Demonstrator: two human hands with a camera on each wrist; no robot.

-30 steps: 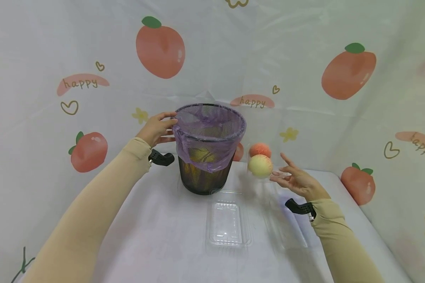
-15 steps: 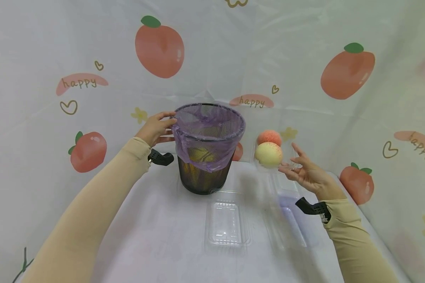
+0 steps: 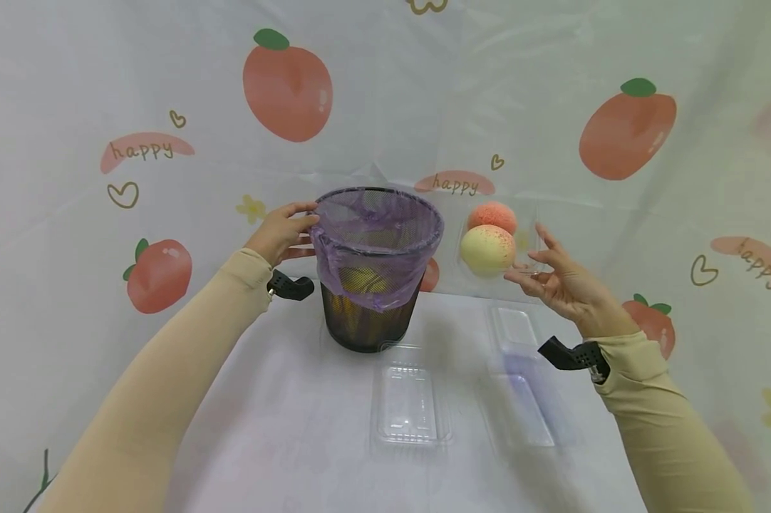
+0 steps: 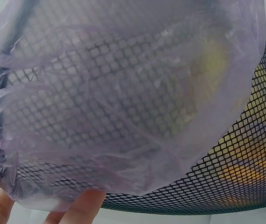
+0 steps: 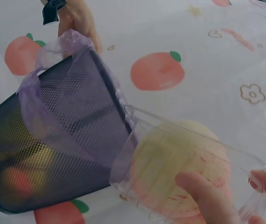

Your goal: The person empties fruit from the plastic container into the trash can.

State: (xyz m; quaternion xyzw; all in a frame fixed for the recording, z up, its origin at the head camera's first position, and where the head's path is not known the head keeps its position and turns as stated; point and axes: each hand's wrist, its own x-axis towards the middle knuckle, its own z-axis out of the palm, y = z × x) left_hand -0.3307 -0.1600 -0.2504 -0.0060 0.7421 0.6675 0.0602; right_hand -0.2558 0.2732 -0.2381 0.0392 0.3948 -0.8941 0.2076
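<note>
A black mesh wastebasket (image 3: pixel 366 320) lined with a purple plastic bag (image 3: pixel 385 274) stands on the table. My left hand (image 3: pixel 284 234) grips its rim at the left side, thumb and fingers on the bag's folded edge. Yellow and orange items show through the mesh (image 4: pixel 245 168). To the right of the basket, my right hand (image 3: pixel 561 285) holds up a clear plastic container (image 5: pixel 245 156) by its side, raised above the table. Two peaches sit in it: a pale yellow one (image 3: pixel 488 251) in front and a redder one (image 3: pixel 492 216) behind.
One clear plastic container (image 3: pixel 411 406) lies on the white table (image 3: pixel 283 427) in front of the basket. Another clear container (image 3: pixel 520 406) lies to its right, below my right hand. A white cloth printed with fruit (image 3: pixel 373 92) hangs behind the table.
My right hand has lifted the container with the peaches upward and a little to the right. The left hand keeps its hold on the basket's rim.
</note>
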